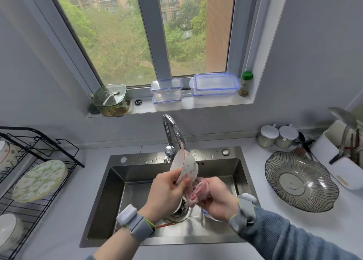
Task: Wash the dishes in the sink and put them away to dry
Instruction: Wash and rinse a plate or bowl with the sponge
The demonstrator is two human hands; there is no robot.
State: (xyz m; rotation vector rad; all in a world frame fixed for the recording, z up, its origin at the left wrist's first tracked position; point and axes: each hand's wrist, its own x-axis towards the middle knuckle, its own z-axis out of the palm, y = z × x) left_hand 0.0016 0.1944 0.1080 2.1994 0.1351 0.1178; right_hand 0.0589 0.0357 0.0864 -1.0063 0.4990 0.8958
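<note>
The left hand point(167, 193) holds a small white bowl point(184, 166) with pink spots over the steel sink point(115, 181); its grip is closed on the bowl's lower rim, thumb against the outside wall. The bowl is tilted on edge, its opening facing toward 10 o'clock, its top just below the curved chrome faucet point(172, 132). The right hand point(214, 198) has its grip clenched round a pink cloth point(196, 192), bunched up — the cloth sits just beside the bowl's base at 4 o'clock; contact cannot be confirmed. Both wrists carry grey strapped bands. The sink drain point(181, 208) lies beneath the hands.

At 9 o'clock from the sink, a black wire drying rack point(39, 151) stands on the tabletop point(255, 210) and carries a green-patterned plate point(39, 181), leaning, with other white dishes partly cut off at the frame edge. At 3 o'clock, a ribbed glass dish point(301, 181) rests on the tabletop; two white-lidded jars point(278, 136) stand behind it. On the windowsill at 12 o'clock — clear plastic containers point(215, 84) with blue-edged lids, a green glass lidded pot point(111, 99) and a green-capped bottle point(245, 83).
</note>
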